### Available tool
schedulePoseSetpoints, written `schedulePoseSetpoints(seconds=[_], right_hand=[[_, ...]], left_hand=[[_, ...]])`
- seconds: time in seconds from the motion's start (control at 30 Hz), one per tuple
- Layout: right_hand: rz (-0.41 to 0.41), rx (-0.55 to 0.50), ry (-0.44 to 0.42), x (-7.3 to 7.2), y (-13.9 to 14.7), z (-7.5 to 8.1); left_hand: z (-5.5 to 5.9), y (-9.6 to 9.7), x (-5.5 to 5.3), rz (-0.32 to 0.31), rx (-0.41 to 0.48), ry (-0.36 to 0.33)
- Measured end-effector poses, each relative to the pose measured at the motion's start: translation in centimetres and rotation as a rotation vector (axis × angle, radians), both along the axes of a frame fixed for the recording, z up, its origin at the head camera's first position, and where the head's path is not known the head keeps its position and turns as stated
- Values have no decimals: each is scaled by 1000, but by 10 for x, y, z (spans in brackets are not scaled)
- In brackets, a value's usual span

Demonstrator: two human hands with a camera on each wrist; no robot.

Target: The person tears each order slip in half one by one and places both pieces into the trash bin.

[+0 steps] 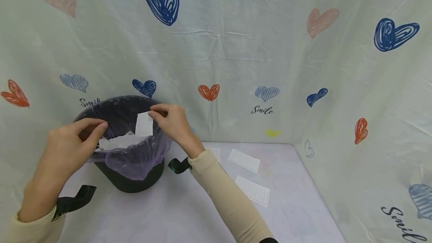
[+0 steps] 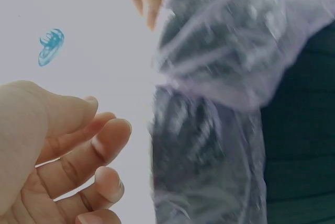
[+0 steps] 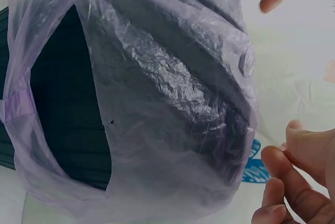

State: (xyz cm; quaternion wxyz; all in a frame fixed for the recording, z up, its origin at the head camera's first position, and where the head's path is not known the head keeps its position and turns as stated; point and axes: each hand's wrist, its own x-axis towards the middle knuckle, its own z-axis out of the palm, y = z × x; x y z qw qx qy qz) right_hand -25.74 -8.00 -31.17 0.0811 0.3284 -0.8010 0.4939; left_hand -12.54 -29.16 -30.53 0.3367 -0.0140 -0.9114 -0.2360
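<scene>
A purple plastic bag (image 1: 148,160) lines a dark bin (image 1: 129,185), folded over its rim. White paper pieces (image 1: 121,142) lie inside. One small lined paper piece (image 1: 144,125) stands upright in the bin's opening, its upper corner close to the right thumb in the head view. My right hand (image 1: 172,121) hovers over the right rim, fingers bent; the right wrist view shows no paper between the right fingertips (image 3: 275,156). Over the left rim is my left hand (image 1: 69,145), thumb and fingers loosely bent, nothing between them in the left wrist view.
Several lined paper slips, such as one (image 1: 244,160) and another (image 1: 253,191), lie on the white table (image 1: 189,213) right of the bin. A curtain (image 1: 236,59) printed with hearts hangs behind and at the right. Each wrist bears a black camera mount (image 1: 74,200).
</scene>
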Motion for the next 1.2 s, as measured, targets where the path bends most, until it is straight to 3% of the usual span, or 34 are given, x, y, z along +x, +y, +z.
schedulePoseSetpoints(seconds=[0.23,0.37,0.5,0.63,0.93,1.2], right_hand=[[-33,-83,-27,-6,16,-6],[-49,-135,2,-12,33,-12],[-83,-167,26,-19,53,-20],[-113,-170,-6,-25,75,-36],[-182,-17,-47,-36,125,-86],[-253,92,-129,-25,166,-129]], left_hand=[[2,17,3,-63,-29,147],[3,30,5,-112,-43,216],[3,43,7,-149,-37,249],[-1,56,11,-224,-15,251],[-27,84,-1,-413,46,227],[-66,113,-7,-453,115,126]])
